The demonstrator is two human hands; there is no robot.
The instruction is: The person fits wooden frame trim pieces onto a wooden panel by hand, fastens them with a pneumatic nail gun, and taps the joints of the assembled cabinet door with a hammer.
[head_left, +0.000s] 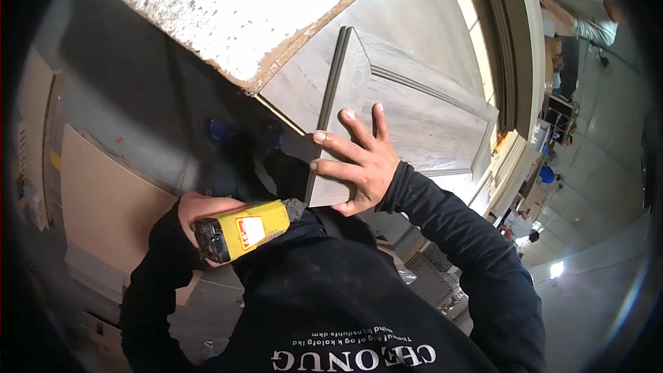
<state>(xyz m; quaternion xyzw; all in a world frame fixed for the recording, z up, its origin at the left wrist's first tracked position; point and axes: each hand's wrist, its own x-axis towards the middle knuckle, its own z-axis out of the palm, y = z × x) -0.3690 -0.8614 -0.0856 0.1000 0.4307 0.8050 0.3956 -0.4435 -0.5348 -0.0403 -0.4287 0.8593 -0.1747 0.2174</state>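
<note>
Your right hand (375, 168) lies spread wide, four fingers and a thumb splayed on the near left frame of one grey wood-grain panel (431, 114), pressing it rather than gripping. That panel has a flat, recessed centre, mitred frame and dark, grooved left edge; it rests angled on a smooth grey sheet (414, 10). Your left hand (191, 208) is closed around one boxy yellow tool (271, 223), scuffed and black-ended, its tip just beside the panel's near left corner; you cannot tell whether they touch. Far left lies one white, speckled board (228, 10) with a crumbling brown edge; far right, stacked dark panels (507, 48), too tightly packed to count.
</note>
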